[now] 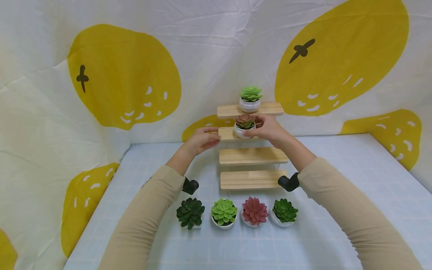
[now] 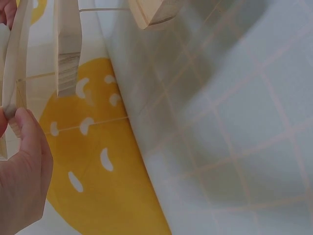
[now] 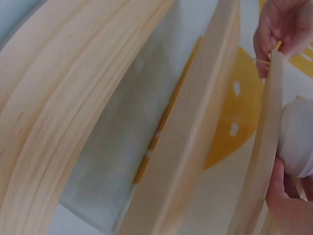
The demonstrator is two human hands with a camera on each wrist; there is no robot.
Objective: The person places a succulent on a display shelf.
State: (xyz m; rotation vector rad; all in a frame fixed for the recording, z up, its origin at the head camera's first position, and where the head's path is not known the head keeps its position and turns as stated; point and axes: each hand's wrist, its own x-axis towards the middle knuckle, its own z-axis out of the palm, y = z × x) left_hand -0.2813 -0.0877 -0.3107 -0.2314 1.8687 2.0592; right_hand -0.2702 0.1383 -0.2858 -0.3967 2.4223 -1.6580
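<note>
A tiered stand with pale wooden shelves rises at the middle of the table in the head view. My left hand (image 1: 202, 141) pinches the left end of its second shelf from the top (image 1: 227, 134); the left wrist view shows thumb and fingers on either side of the board. On that same shelf, my right hand (image 1: 271, 129) grips a brownish-red succulent in a white pot (image 1: 244, 126) from its right side. The right wrist view has the white pot (image 3: 297, 137) against the board, fingers curled at it. Above, a light green potted succulent (image 1: 250, 99) stands on the top shelf (image 1: 227, 110).
Two lower shelves, the third (image 1: 253, 156) and the bottom one (image 1: 253, 180), hold nothing. In front stand a dark green succulent (image 1: 190, 213), a bright green one (image 1: 224, 212), a red one (image 1: 254, 211) and a green one (image 1: 285, 210). Behind hangs a lemon-patterned cloth (image 1: 216, 45).
</note>
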